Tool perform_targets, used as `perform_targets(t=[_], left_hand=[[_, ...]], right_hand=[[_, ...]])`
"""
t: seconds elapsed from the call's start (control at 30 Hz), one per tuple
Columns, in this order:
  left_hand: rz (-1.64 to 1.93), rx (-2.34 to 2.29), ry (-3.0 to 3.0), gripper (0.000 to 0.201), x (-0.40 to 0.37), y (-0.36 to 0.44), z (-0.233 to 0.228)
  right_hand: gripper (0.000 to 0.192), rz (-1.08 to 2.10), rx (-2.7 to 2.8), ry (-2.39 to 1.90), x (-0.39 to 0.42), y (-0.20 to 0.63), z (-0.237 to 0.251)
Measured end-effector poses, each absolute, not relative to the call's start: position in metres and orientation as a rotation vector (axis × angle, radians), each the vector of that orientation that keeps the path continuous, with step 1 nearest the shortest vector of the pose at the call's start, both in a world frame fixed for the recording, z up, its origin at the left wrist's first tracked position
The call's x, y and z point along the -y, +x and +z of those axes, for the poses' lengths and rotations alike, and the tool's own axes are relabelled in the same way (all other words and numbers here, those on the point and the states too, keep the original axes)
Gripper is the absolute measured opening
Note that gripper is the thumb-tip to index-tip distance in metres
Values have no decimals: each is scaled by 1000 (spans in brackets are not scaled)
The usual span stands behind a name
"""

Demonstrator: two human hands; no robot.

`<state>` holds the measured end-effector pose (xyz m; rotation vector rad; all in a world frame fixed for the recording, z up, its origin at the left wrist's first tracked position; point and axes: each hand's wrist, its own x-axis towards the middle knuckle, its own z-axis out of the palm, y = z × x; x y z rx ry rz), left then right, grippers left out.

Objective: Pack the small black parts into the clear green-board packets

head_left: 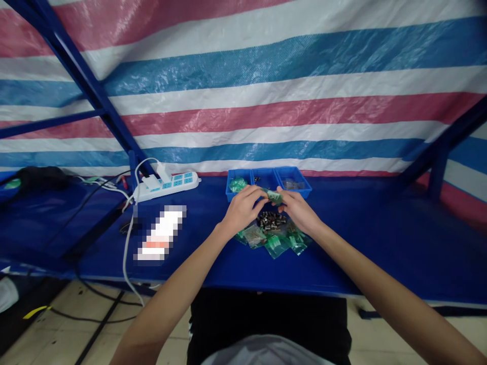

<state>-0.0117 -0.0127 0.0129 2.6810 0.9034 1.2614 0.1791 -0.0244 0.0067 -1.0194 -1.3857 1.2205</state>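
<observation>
Between my two hands is a small green plastic bag [274,195], held up just in front of the blue divided tray [265,177]. My left hand [245,205] pinches its left end, and my right hand [299,209] grips the right end. Whatever is inside the bag is too small to make out. Below my hands lies a pile of dark metal screws [271,221]. Several small clear and green bags [276,245] lie around the near side of that pile.
A white power strip [167,186] with plugs and a white cable [127,253] lies to the left on the blue table [380,233]. Blue metal frame posts [91,86] rise at both sides. A striped tarp [266,111] hangs behind. The tray's left compartment holds green pieces.
</observation>
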Motion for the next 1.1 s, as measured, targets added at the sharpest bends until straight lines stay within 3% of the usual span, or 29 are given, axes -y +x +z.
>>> perform_targets(t=[0.1, 0.2, 0.37, 0.57, 0.77, 0.93, 1.1], left_hand=[[1311, -1022, 2593, 12, 10, -14, 13], [1297, -1085, 2510, 10, 10, -16, 13], [1210, -1041, 2473, 34, 11, -14, 12], [1392, -1067, 2199, 14, 8, -12, 15], [1583, -1388, 2116, 19, -21, -41, 21], [1264, -1754, 2248, 17, -39, -62, 12], [952, -1812, 2369, 27, -29, -62, 12]], right_hand=[[53, 1290, 1369, -971, 29, 176, 11], [44, 1159, 1429, -987, 30, 176, 11], [39, 983, 1484, -1048, 24, 179, 5], [32, 1015, 1504, -1010, 25, 178, 7], [31, 1022, 1500, -1043, 27, 176, 7], [26, 1017, 1528, -1112, 26, 177, 4], [23, 872, 1717, -1179, 24, 179, 1]])
